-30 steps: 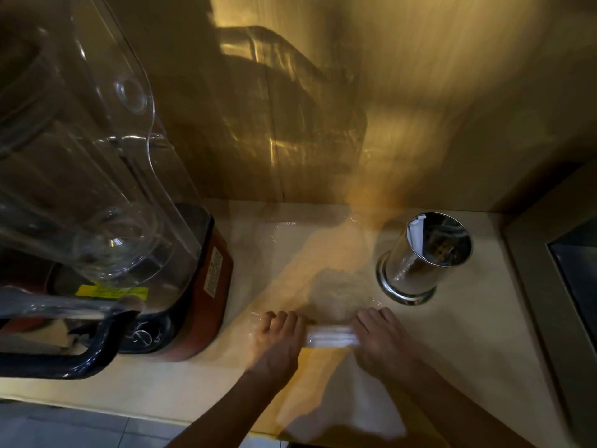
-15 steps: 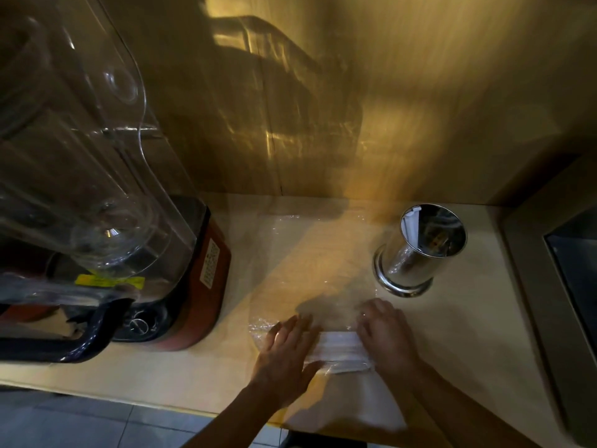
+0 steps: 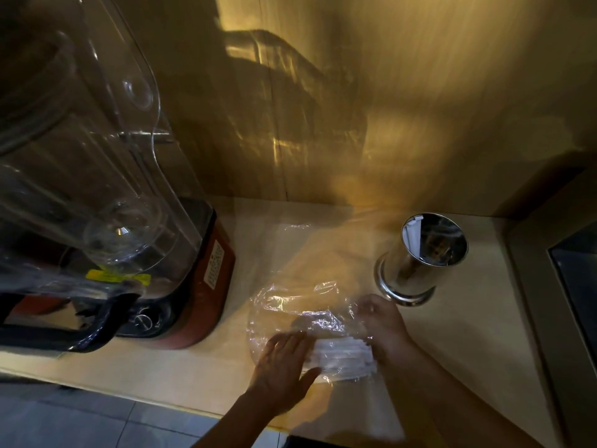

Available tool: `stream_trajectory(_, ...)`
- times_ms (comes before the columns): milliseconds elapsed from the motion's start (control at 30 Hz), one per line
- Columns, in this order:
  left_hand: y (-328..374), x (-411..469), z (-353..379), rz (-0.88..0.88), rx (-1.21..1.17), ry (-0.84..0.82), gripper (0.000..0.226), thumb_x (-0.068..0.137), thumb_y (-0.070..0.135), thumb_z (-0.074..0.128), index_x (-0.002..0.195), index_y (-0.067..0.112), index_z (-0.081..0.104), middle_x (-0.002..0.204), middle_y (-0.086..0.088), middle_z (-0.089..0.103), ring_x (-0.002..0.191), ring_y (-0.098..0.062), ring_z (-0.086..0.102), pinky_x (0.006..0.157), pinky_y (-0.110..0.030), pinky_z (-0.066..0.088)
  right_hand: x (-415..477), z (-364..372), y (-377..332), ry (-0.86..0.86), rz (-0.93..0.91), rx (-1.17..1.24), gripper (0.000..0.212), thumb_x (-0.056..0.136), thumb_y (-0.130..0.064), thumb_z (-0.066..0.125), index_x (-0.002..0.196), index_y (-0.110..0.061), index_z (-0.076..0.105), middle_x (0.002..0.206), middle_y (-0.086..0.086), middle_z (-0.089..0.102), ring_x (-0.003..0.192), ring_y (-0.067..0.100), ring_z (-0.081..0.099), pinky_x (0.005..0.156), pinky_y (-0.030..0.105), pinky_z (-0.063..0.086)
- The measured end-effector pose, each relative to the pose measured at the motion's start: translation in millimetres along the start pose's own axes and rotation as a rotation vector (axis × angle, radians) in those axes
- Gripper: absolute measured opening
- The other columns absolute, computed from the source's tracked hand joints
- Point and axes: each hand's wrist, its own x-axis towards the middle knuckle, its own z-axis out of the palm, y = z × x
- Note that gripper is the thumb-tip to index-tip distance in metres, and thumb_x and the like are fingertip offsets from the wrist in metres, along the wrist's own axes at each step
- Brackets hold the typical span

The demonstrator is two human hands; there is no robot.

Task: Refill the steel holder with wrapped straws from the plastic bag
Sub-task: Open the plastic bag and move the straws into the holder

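A clear plastic bag (image 3: 290, 305) lies on the pale counter with a bundle of white wrapped straws (image 3: 342, 354) inside its near end. My left hand (image 3: 284, 367) presses flat on the bundle's left end through the plastic. At the bag's right side, my right hand (image 3: 382, 328) has its fingers closed on the plastic, right beside the straws. The steel holder (image 3: 416, 263) stands upright just beyond my right hand, with one white straw showing at its inner left wall.
A large blender with a clear jug and red base (image 3: 206, 286) fills the left side, close to the bag. A wooden wall (image 3: 355, 124) backs the counter. A dark steel-framed recess (image 3: 571, 279) runs along the right edge. The counter's front edge (image 3: 161, 399) is near.
Both hands and the straw bundle have drawn back toward the counter's front edge. The bag has spread out more behind them, and my right hand has shifted to the bag's right side.
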Motion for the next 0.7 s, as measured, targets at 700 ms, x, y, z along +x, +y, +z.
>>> stream_trajectory(700,58.7,97.2,-218.1,0.403,0.752,0.011,0.021,0.088,0.014,0.048,0.100,0.022,0.063,0.106,-0.002,0.069,0.110,-0.020,0.059,0.114,-0.049,-0.001,-39.9,-12.3,-55.2,-0.255,-0.457,-0.197,0.023,0.078,-0.002,0.061,0.072,-0.021,0.070,0.085,0.006,0.062,0.065,-0.005,0.057,0.057,0.012,0.046)
